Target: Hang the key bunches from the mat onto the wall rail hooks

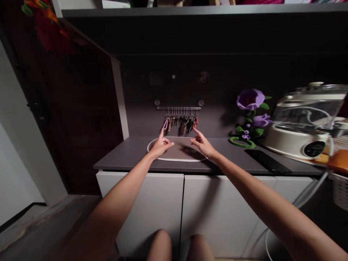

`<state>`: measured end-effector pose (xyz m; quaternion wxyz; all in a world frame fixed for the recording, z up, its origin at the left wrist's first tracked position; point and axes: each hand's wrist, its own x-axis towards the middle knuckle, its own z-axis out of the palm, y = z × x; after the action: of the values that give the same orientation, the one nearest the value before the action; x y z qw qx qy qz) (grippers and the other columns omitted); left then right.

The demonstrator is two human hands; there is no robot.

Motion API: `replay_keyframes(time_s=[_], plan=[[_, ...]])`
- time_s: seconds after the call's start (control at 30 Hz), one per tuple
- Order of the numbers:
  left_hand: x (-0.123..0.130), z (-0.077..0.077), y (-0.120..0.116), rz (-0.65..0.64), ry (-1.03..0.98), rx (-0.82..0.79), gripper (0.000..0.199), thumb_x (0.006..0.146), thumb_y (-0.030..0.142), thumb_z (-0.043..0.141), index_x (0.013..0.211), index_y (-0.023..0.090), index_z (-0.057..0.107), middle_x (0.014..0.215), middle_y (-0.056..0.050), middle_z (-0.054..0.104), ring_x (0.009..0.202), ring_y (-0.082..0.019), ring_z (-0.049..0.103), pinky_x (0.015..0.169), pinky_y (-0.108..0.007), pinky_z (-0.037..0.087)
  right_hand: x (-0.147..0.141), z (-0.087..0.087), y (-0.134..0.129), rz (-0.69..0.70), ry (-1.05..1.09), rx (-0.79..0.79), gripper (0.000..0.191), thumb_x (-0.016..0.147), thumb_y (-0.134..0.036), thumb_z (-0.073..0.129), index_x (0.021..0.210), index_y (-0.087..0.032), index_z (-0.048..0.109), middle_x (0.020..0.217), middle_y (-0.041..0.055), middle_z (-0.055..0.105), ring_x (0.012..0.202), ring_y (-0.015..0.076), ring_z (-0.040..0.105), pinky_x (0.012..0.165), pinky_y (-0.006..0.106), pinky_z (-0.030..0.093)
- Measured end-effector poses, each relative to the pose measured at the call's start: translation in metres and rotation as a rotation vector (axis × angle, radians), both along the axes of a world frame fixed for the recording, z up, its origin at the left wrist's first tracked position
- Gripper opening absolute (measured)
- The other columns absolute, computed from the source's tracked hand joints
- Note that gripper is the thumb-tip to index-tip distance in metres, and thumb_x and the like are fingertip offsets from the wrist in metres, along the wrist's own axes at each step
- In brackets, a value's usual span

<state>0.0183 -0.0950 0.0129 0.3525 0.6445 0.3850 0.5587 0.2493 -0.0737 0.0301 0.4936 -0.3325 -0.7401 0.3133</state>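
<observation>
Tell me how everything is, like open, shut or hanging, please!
Left hand: open, index finger extended, holding nothing
Right hand: open, index finger extended, holding nothing
Hook rail: mounted, roughly level
Keys: hanging from it
Oval mat: lying flat
White cabinet doors: shut
Upper purple flower: open
Black slab: lying flat
Cream appliance: covered; on or off unclear
Dark door: too dim to tell

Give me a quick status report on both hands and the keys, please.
Left hand: empty, index raised near pink loop. Right hand: empty, pointing toward keys. Keys: hanging from wall rail, above oval tray. Nothing visibly in the way.
</observation>
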Motion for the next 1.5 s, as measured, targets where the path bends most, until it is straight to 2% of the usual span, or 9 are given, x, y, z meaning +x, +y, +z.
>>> replay_keyframes(time_s=[0.1,0.23,0.33,0.47,0.6,0.7,1.0,1.23,1.5], plan=[[-0.010,0.015,0.032,0.181,-0.025,-0.059,0.093,0.065,0.027,0.068,0.140,0.015,0.015,0.096,-0.007,0.060,0.084,-0.014,0.054,0.075,-0.026,0.042,0.008,0.016,0.032,-0.128,0.079,-0.060,0.053,0.072,-0.040,0.058,0.120,-0.018,0.049,0.097,0.0068,0.061,0.087,0.0157,0.056,0.086,0.034,0.044],[-0.023,0.038,0.080,0.310,0.043,-0.049,0.085,0.058,0.029,0.074,0.132,0.013,0.034,0.126,-0.015,0.047,0.114,-0.023,0.045,0.093,-0.031,0.035,0.017,0.042,0.078,-0.303,0.095,-0.130,0.054,0.071,-0.044,0.059,0.117,-0.018,0.050,0.125,0.0121,0.050,0.111,0.0216,0.049,0.094,0.036,0.039],[-0.026,0.053,0.112,0.343,0.032,-0.043,0.081,0.055,0.028,0.075,0.127,0.014,0.040,0.132,-0.016,0.042,0.121,-0.025,0.039,0.097,-0.032,0.031,0.020,0.055,0.109,-0.396,0.104,-0.146,0.061,0.069,-0.049,0.061,0.119,-0.017,0.048,0.130,0.0136,0.045,0.117,0.0230,0.044,0.096,0.035,0.037],[-0.021,0.065,0.146,0.287,-0.191,-0.063,0.066,0.047,0.021,0.080,0.107,0.014,0.053,0.116,-0.015,0.055,0.112,-0.024,0.048,0.090,-0.030,0.036,0.019,0.062,0.142,-0.404,0.129,-0.164,0.053,0.067,-0.057,0.059,0.103,-0.018,0.056,0.115,0.0114,0.057,0.100,0.0205,0.054,0.086,0.032,0.043],[-0.015,0.071,0.168,0.084,-0.290,-0.127,0.029,0.056,0.022,0.075,0.077,0.012,0.058,0.072,-0.006,0.063,0.072,-0.014,0.058,0.071,-0.026,0.043,0.017,0.061,0.159,-0.260,0.179,-0.245,0.047,0.070,-0.063,0.050,0.080,-0.018,0.058,0.068,0.0031,0.060,0.061,0.0129,0.053,0.063,0.027,0.045],[-0.013,0.072,0.178,-0.085,-0.368,-0.197,0.020,0.064,0.025,0.071,0.071,0.012,0.057,0.063,-0.004,0.060,0.061,-0.011,0.057,0.065,-0.025,0.045,0.014,0.059,0.165,-0.123,0.268,-0.336,0.049,0.072,-0.066,0.044,0.073,-0.018,0.055,0.054,0.0002,0.053,0.051,0.0115,0.048,0.055,0.025,0.043],[0.001,0.059,0.203,-0.522,-0.485,-0.435,0.033,0.070,0.041,0.063,0.092,0.017,0.059,0.072,-0.004,0.062,0.073,-0.018,0.062,0.072,-0.036,0.046,-0.002,0.054,0.174,0.257,0.480,-0.509,0.050,0.078,-0.064,0.034,0.094,-0.022,0.056,0.071,0.0025,0.062,0.055,0.0144,0.055,0.052,0.028,0.045],[0.021,0.058,0.196,-0.523,-0.514,-0.424,0.030,0.074,0.034,0.060,0.100,0.020,0.059,0.067,-0.002,0.062,0.060,-0.014,0.059,0.066,-0.036,0.048,-0.019,0.048,0.170,0.259,0.598,-0.497,0.033,0.079,-0.051,0.044,0.095,-0.024,0.055,0.073,0.0010,0.063,0.061,0.0150,0.058,0.056,0.028,0.046],[0.028,0.079,0.172,-0.416,-0.494,-0.613,0.030,0.076,0.041,0.054,0.066,0.012,0.054,0.050,-0.003,0.054,0.047,-0.014,0.053,0.059,-0.035,0.049,-0.035,0.064,0.155,0.156,0.656,-0.600,0.033,0.084,-0.047,0.034,0.073,-0.020,0.048,0.056,0.0015,0.056,0.053,0.0155,0.053,0.055,0.030,0.046]])
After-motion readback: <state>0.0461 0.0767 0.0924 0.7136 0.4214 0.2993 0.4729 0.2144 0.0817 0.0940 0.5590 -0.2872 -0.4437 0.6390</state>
